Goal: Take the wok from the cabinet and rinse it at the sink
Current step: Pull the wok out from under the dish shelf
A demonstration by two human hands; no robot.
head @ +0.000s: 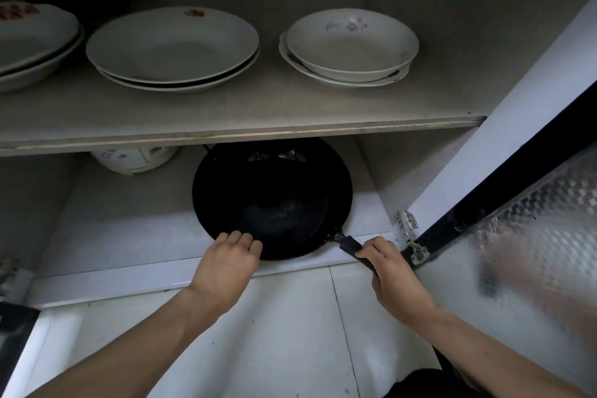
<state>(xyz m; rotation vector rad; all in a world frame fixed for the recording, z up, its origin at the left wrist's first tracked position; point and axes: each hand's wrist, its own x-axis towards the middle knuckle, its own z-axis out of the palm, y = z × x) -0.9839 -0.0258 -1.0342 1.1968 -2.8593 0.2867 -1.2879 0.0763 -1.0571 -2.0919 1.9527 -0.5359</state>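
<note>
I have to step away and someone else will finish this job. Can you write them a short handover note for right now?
Right hand: fingers curled round the wok's handle.
Left hand: fingers hooked on the wok's near rim.
Wok: on the lower cabinet shelf, beside a white pot at the back; it seems to sit inside a second dark pan. Plates on the shelf above.
Done: cabinet door open, wok gripped.
Left: lift it out, carry it to the sink (not in view), rinse.

hands [226, 265]: two, bare | forearms: bare, no sleeves | rings, watch: none seen
</note>
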